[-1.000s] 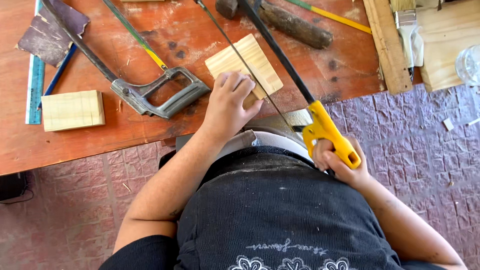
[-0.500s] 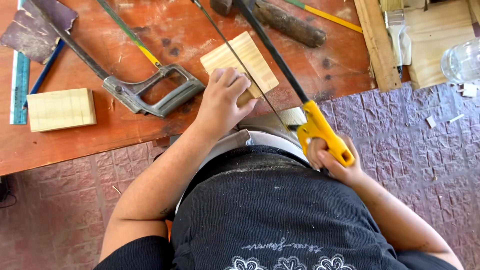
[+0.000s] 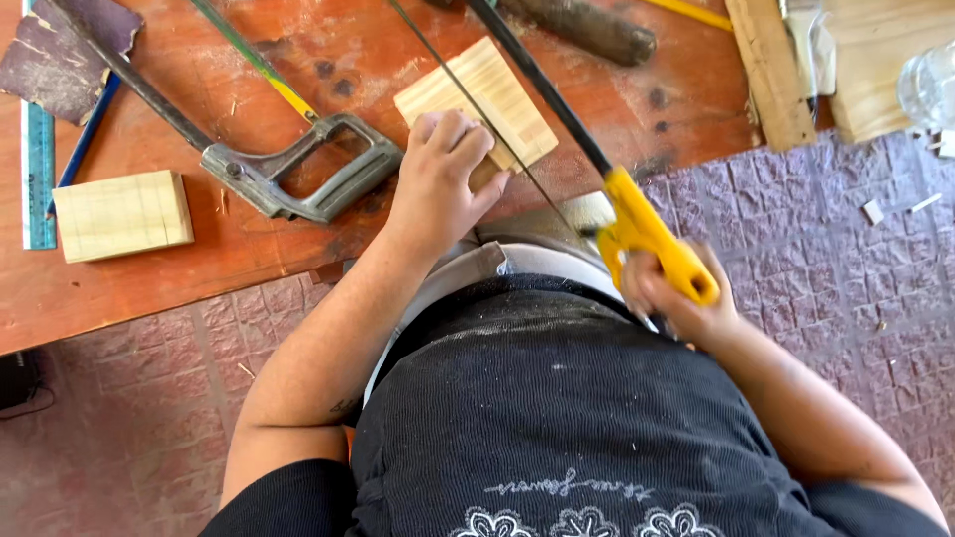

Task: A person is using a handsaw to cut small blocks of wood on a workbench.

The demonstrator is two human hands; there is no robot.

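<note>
My left hand [image 3: 441, 179] presses down on the near corner of a pale wooden block [image 3: 477, 99] lying at the front edge of the reddish workbench [image 3: 149, 288]. My right hand [image 3: 676, 298] grips the yellow handle of a hacksaw [image 3: 647, 234]. Its black frame runs up and away over the bench, and the thin blade crosses the block right beside my left fingers.
A second, grey hacksaw [image 3: 288, 174] lies left of my left hand. Farther left are another wooden block [image 3: 121, 215], a blue ruler [image 3: 38, 149], a blue pencil and dark sandpaper [image 3: 60, 50]. Wooden boards [image 3: 771, 70], a rod and a glass jar [image 3: 925, 85] sit at the right. Patterned purple floor lies below.
The view has shifted slightly. The yellow-handled saw and my right hand have moved a little along the cut line; my left hand stays pressed on the block.
</note>
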